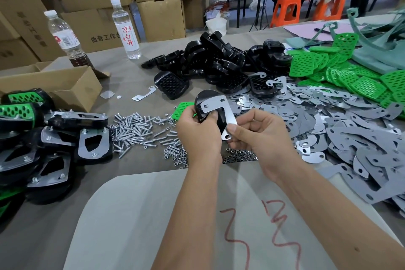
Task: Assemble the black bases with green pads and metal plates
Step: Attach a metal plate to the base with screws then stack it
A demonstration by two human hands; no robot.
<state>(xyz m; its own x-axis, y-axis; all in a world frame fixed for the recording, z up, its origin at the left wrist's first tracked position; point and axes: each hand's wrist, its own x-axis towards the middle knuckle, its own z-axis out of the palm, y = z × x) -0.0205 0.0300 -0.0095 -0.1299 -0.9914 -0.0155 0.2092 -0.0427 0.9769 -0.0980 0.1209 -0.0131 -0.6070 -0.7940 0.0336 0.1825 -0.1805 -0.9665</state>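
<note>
Two hands meet above the desk [140, 76]: our left hand [197, 131] curls round a black base [208, 98], held up on edge, while our right hand [258, 131] pinches an L-shaped metal plate [217, 107] laid flat against it. Beneath lie loose screws [135, 129] and nuts [238, 156]. Grey plates [328, 120] spread to the right, green pads [341, 72] beyond them, black bases [219, 59] heaped behind. Finished assemblies [43, 138] stack at left beside an open cardboard box [54, 87]; we cannot see its contents. Two water bottles [126, 28] stand behind.
</note>
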